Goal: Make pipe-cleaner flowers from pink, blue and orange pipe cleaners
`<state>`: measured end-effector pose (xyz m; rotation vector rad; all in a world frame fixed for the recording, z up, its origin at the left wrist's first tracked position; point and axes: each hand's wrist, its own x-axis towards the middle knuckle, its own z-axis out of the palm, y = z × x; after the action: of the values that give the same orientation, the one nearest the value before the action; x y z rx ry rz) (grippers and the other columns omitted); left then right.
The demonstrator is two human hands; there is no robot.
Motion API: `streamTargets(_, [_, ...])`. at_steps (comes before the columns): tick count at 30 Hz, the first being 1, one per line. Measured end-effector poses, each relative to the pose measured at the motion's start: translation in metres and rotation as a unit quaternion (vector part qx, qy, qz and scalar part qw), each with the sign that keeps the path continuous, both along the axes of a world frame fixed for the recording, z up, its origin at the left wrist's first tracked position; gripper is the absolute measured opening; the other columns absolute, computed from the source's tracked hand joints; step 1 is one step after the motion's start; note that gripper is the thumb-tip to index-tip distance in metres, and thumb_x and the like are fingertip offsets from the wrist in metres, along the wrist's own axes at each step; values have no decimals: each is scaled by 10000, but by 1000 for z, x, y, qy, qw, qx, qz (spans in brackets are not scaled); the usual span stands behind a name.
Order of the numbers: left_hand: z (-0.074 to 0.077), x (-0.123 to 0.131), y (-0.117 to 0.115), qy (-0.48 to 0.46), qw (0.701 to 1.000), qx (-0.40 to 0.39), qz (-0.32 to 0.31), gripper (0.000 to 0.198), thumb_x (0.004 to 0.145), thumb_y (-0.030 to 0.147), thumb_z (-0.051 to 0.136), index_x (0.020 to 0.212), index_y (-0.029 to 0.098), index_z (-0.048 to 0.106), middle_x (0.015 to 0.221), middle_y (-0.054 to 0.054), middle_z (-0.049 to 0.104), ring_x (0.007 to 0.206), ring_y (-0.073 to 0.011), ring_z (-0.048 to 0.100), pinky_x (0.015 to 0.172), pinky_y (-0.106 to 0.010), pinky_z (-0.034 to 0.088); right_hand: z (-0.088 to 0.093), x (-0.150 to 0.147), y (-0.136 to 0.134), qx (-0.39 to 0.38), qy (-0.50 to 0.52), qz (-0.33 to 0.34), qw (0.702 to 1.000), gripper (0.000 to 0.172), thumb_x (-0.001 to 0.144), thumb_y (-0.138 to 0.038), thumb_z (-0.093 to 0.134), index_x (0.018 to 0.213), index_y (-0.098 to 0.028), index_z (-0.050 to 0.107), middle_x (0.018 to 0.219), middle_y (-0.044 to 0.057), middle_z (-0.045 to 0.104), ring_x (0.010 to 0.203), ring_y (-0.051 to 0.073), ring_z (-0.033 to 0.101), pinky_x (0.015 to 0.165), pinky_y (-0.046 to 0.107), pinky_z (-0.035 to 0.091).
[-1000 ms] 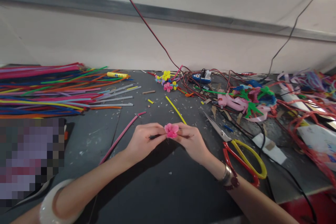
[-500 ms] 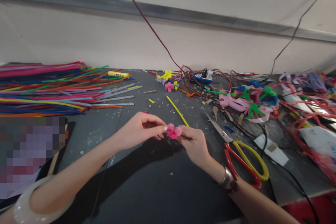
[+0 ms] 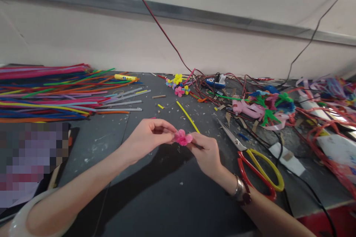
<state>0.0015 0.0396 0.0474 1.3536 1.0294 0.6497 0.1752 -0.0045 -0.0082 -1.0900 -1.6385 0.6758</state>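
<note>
Between my two hands, over the dark tabletop point(image 3: 155, 203), is a small pink pipe-cleaner flower point(image 3: 183, 137). The fingertips of my left hand point(image 3: 151, 135) pinch its left side. My right hand point(image 3: 206, 150) grips its right side, with the thumb and fingers closed. Just beyond my right hand lies a yellow pipe cleaner point(image 3: 187, 114), its near end hidden behind the fingers. To the right rest open-bladed scissors point(image 3: 236, 144) with one red and one yellow handle loop.
Bundles of coloured pipe cleaners point(image 3: 55, 100) spread across the back left, near a yellow glue stick point(image 3: 125, 77). Small finished flowers point(image 3: 179, 84) stand at the back middle. Tangled cables point(image 3: 200, 81), a pink and green pipe-cleaner piece point(image 3: 264, 107) and scraps lie toward the right.
My left fingertips have shifted slightly on the pink flower, and its petals show a little more openly. My right hand stays nearly in place; the tools on the table have not moved.
</note>
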Motion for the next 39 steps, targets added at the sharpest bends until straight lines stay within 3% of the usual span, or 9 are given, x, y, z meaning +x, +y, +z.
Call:
streamTargets(10, [8,3,-3,-36,999,-23,23,48,681,160,659,715,131,641,636,13,631,629,-75,587,605,-139,479,0,1,1,17,-10,-9,1000,145,772,-102,539,741,-186,652,741,18,655,681,133,583,650,236,458])
streamTargets(18, [1,-4,2,-59,997,-29,-40,163,736,247,631,871,155,641,817,-31,681,773,-135,631,724,-229,510,2,2,-1,51,-8,-10,999,142,794,-130,539,739,-193,655,736,21,653,685,132,583,657,249,478])
streamTargets(20, [3,-6,2,-21,998,21,-63,209,741,285,624,909,161,627,861,-48,680,801,-160,631,728,-259,511,2,2,0,54,-3,-12,998,149,800,-139,535,741,-195,659,743,27,656,694,138,587,662,258,481])
streamTargets(23, [10,-8,-2,57,971,219,-76,157,749,260,607,884,184,628,901,-38,653,824,-159,612,745,-265,492,2,2,0,46,-1,-12,999,149,800,-136,534,757,-191,666,751,33,660,701,139,592,668,259,478])
streamTargets(26, [16,-9,-8,133,881,442,-108,167,768,187,576,918,219,643,973,-28,609,904,-152,562,823,-276,444,2,1,0,35,-3,-5,999,152,796,-130,533,762,-191,668,748,28,656,700,135,592,665,253,474])
streamTargets(28, [15,-9,-10,167,827,520,-129,192,790,177,554,953,226,644,970,-35,604,915,-156,539,829,-288,429,2,1,0,27,-7,2,1000,156,793,-130,527,753,-195,663,743,25,648,700,137,589,658,254,472])
streamTargets(32, [8,-7,-9,188,794,566,-119,145,809,198,546,903,218,655,920,-37,607,865,-155,527,796,-303,431,2,0,-1,20,-11,10,1000,156,795,-133,520,746,-194,656,748,30,645,703,141,585,660,262,474])
streamTargets(39, [-1,-3,-13,167,801,569,-80,71,796,183,566,791,173,636,825,-29,598,793,-131,529,770,-272,439,1,-1,-2,20,-13,13,1000,153,802,-159,525,767,-199,668,747,34,641,707,146,576,657,267,472])
